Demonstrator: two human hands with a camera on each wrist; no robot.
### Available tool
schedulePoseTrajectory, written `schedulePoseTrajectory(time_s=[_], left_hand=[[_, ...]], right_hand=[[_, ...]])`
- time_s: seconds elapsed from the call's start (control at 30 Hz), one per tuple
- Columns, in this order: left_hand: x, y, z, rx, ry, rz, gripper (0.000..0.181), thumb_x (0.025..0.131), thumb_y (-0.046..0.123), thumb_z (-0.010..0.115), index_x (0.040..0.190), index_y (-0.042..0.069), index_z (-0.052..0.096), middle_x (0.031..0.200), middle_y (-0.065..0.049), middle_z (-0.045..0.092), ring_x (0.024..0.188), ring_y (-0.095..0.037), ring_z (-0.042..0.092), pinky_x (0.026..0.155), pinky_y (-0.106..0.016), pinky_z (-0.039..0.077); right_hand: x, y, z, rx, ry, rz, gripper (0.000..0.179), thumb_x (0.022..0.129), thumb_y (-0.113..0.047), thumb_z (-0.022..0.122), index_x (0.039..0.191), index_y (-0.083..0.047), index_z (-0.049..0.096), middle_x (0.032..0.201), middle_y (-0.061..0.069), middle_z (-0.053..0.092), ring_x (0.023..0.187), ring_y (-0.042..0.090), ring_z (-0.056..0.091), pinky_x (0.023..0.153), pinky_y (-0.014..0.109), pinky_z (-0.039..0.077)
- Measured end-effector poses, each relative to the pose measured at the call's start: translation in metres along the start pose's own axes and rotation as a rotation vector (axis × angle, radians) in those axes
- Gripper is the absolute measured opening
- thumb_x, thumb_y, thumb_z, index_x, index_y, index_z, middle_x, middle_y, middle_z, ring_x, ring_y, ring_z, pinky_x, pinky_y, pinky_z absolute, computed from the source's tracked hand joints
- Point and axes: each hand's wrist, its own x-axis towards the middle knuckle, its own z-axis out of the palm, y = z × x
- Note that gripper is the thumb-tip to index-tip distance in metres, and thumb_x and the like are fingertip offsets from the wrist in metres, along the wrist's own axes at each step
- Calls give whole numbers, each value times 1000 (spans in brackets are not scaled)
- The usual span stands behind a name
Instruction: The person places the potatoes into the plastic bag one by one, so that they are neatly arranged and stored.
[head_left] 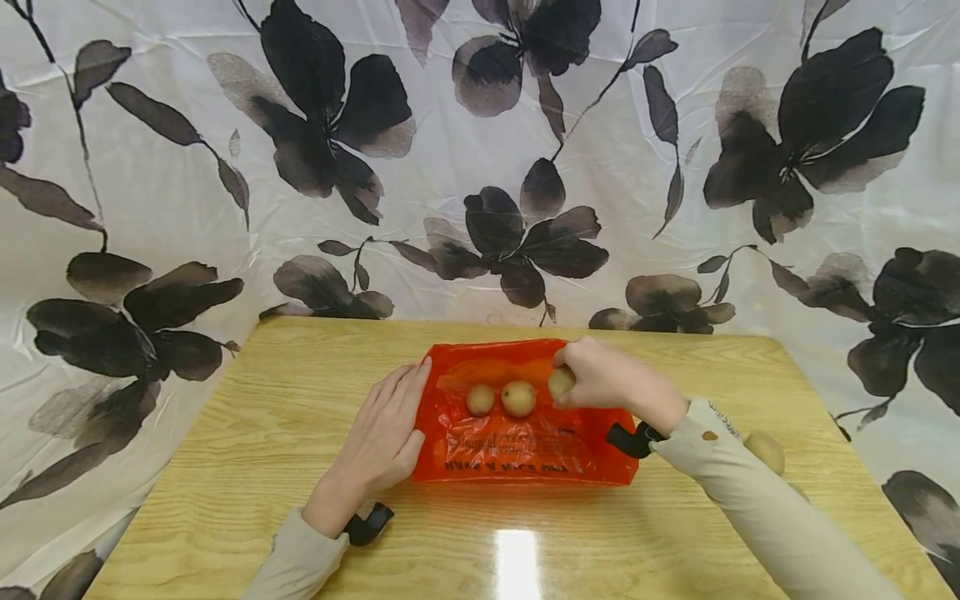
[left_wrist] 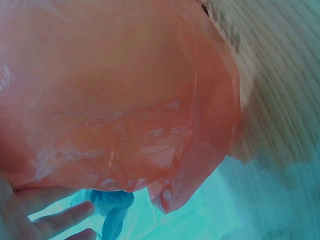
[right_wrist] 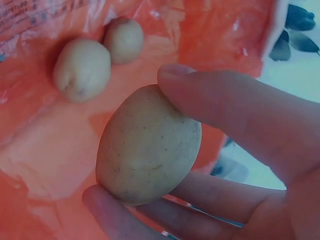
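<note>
A red plastic bag [head_left: 510,454] printed with dark lettering lies on the table, its sides standing up a little. Two potatoes, a smaller one [head_left: 480,400] and a larger one [head_left: 518,399], sit side by side within it. Over the bag's right part, my right hand [head_left: 611,379] holds a third potato [right_wrist: 150,145] between thumb and fingers. My left hand [head_left: 382,429] rests along the bag's left edge with straight fingers. In the left wrist view, those fingers [left_wrist: 65,217] show beside the translucent red plastic.
On the wooden table [head_left: 285,417], another potato [head_left: 765,452] lies right of the bag, with one more partly hidden behind my right sleeve [head_left: 750,492]. A white cloth with dark flowers [head_left: 420,275] hangs behind the table's far edge.
</note>
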Motion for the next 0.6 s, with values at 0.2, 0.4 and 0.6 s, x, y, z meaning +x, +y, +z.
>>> schedulePoseTrajectory(time_s=[0.2,0.4,0.6], left_hand=[[0,0,0,-1,-2,3,76,78,9,44,151,-7,30,145,-22,47,135,-39,39,111,-52,29],[-1,0,0,1,5,5,74,79,10,43,151,-7,31,144,-22,47,134,-39,39,111,-52,30],[-1,-1,0,-3,5,2,75,79,9,43,151,-7,32,144,-22,47,134,-40,40,111,-52,30]], right_hand=[[13,-2,10,10,-18,4,29,66,0,68,60,-13,44,61,-6,26,56,12,28,54,26,26],[26,-4,20,15,-76,61,30,68,4,58,55,-15,39,60,-5,21,54,13,23,51,26,22],[35,-4,33,-56,-127,168,22,77,6,55,63,-9,47,64,0,27,54,16,28,50,28,27]])
